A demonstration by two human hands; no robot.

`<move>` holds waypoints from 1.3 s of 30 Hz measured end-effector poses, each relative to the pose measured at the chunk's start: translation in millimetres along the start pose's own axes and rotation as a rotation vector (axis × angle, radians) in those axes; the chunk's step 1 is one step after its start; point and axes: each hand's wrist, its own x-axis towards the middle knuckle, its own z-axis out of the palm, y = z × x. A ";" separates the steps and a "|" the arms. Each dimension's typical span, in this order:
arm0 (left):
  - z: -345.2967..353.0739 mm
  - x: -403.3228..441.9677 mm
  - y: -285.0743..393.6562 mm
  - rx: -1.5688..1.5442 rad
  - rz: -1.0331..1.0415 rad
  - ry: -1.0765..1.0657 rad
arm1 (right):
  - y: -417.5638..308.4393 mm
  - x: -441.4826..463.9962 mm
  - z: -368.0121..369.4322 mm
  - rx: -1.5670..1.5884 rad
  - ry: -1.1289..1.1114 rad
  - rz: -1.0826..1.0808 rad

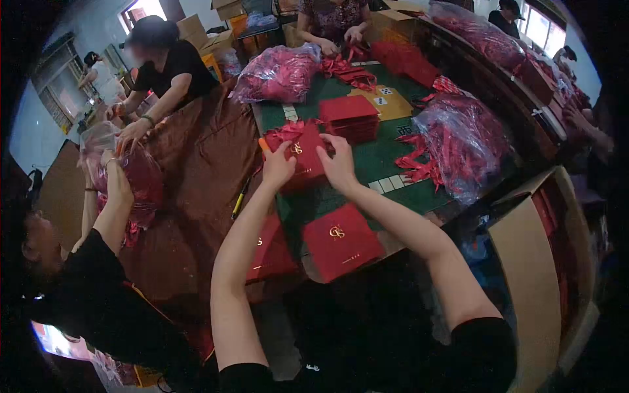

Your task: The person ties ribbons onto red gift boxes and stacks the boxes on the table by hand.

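Note:
A flat red gift bag (pixel 306 171) with gold lettering lies on the green table in front of me. My left hand (pixel 280 167) grips its left side with bent fingers, and something orange (pixel 264 145) shows at one fingertip. Along the opposite side, my right hand (pixel 338 164) holds the edge between thumb and fingers. Red ribbons (pixel 283 133) bunch just beyond the bag's upper edge. Closer to my body sit more red bags (pixel 342 241) with the same gold mark, some partly behind my left forearm. Farther off stands a stack of red bags (pixel 349 119).
Plastic sacks of red ribbons stand at the right (pixel 462 144) and far left (pixel 278 73) of the green tabletop (pixel 386 154). A yellow-black pen (pixel 240 200) lies on the brown cloth (pixel 190 177). A cardboard box (pixel 531 262) is at my right. Co-workers handle materials at the left and across.

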 end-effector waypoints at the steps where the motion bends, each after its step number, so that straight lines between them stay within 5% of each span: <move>1: 2.1 -2.0 -2.3 0.013 0.050 0.065 | 5.3 -0.3 -2.1 -0.035 -0.105 0.130; 6: 7.4 -1.0 -15.4 0.033 0.180 0.180 | 8.7 -4.4 8.6 -0.205 -0.264 0.295; 7: -12.8 -28.9 20.2 -0.001 0.096 0.183 | 12.9 -5.7 9.8 -0.130 -0.211 0.251; 10: -21.3 -96.1 59.5 0.195 0.260 0.401 | 10.4 -5.7 -6.3 -0.006 0.068 0.084; 13: -3.0 -172.1 65.5 0.345 0.551 0.342 | 23.8 -7.3 -64.8 -0.003 -0.088 -0.110; 16: 24.9 -199.7 55.8 0.358 0.450 0.069 | 67.5 -5.0 -124.6 -0.737 0.034 -0.256; 20: 50.1 -197.2 51.9 0.341 0.414 0.145 | 108.3 16.5 -180.5 -0.800 -0.145 0.150; 22: 53.8 -197.0 55.6 0.377 0.374 0.089 | 119.2 24.4 -193.3 -0.789 -0.484 0.443; 24: 54.8 -199.2 60.2 0.464 0.331 0.048 | 126.7 24.0 -193.4 -0.977 -0.510 0.335; 32: 68.6 -191.3 45.3 0.358 0.399 0.096 | 116.9 29.7 -198.4 -0.737 -0.373 0.047; 35: 59.7 -198.3 59.5 0.349 0.333 0.130 | 116.6 50.8 -186.3 0.051 -0.336 0.185; 37: 44.0 -201.4 80.2 0.321 0.212 0.049 | 75.0 56.0 -187.3 0.104 -0.245 0.081; 39: 39.1 -203.7 80.4 0.317 0.139 0.021 | 50.5 57.7 -186.1 0.204 -0.360 0.217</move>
